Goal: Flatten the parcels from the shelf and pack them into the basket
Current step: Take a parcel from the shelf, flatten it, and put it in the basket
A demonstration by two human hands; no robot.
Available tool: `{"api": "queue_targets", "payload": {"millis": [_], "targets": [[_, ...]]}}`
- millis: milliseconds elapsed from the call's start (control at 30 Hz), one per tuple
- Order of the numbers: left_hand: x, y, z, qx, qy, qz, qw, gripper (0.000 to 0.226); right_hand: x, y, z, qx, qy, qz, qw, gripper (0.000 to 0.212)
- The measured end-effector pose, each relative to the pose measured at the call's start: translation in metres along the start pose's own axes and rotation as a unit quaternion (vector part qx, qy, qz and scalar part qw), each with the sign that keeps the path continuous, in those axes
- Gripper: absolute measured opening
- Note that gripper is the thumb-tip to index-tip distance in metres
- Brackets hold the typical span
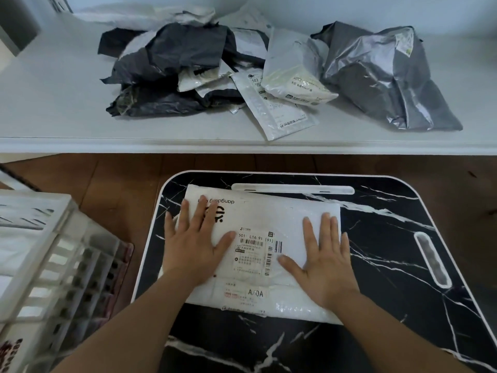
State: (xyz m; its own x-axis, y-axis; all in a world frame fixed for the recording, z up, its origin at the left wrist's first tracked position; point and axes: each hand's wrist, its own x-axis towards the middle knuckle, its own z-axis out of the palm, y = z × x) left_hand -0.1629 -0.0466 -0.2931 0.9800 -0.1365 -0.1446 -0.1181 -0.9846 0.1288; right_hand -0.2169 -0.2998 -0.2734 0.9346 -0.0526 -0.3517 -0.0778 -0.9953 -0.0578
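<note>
A white parcel bag (265, 219) with a barcode label lies flat on the black marble-pattern table (390, 238). My left hand (193, 243) presses palm-down on the bag's left part, fingers spread. On the bag's right edge rests my right hand (322, 262), also flat with fingers apart. Neither hand grips anything. A white slatted basket (53, 265) stands at the left, below table level. On the white shelf (53, 117) beyond the table lies a heap of crumpled black parcels (174, 63), white parcels (293, 74) and a large grey parcel (382, 76).
Brown wooden floor (107, 179) shows between shelf, table and basket. The table has a white slot (293, 189) along its far edge and an oval handle cut-out (431, 259) on its right side. A red-patterned thing (10, 354) sits at the lower left corner.
</note>
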Motion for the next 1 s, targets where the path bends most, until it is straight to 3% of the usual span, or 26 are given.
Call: {"api": "queue_targets", "payload": {"millis": [167,300,400,467,533,600,700,800,900,1000], "targets": [[-0.023,-0.022,-0.005,0.015,-0.042,-0.015,0.999,0.085,-0.017,0.014,0.0,0.017,-0.016,0.04,0.999,0.103],[-0.042,-0.015,-0.02,0.001,-0.068,-0.076,0.995,0.085,-0.038,0.004,-0.012,0.131,0.06,0.153,0.978,0.1],[-0.05,0.002,-0.042,-0.121,-0.002,-0.185,0.975,0.074,-0.044,-0.01,-0.026,0.34,0.1,0.258,0.899,0.087],[-0.051,0.003,-0.056,-0.266,-0.004,-0.287,0.92,0.064,-0.046,-0.01,-0.032,0.434,0.076,0.302,0.845,0.067],[-0.051,-0.005,-0.068,-0.367,-0.035,-0.326,0.87,0.047,-0.052,-0.004,-0.039,0.493,0.062,0.323,0.805,0.043],[-0.051,-0.015,-0.08,-0.416,-0.059,-0.329,0.846,0.036,-0.058,0.002,-0.047,0.549,0.057,0.311,0.774,0.03],[-0.055,-0.024,-0.107,-0.502,-0.046,-0.289,0.814,0.018,-0.071,0.003,-0.075,0.639,0.014,0.257,0.725,0.029],[-0.062,-0.031,-0.144,-0.556,-0.023,-0.241,0.795,0.007,-0.079,-0.007,-0.102,0.665,-0.028,0.194,0.72,0.028],[-0.072,-0.052,-0.181,-0.602,-0.013,-0.22,0.768,0.01,-0.081,-0.027,-0.122,0.684,-0.009,0.148,0.714,0.026],[-0.091,-0.093,-0.211,-0.684,-0.023,-0.225,0.694,0.021,-0.082,-0.061,-0.141,0.692,0.021,0.105,0.714,0.023]]}}
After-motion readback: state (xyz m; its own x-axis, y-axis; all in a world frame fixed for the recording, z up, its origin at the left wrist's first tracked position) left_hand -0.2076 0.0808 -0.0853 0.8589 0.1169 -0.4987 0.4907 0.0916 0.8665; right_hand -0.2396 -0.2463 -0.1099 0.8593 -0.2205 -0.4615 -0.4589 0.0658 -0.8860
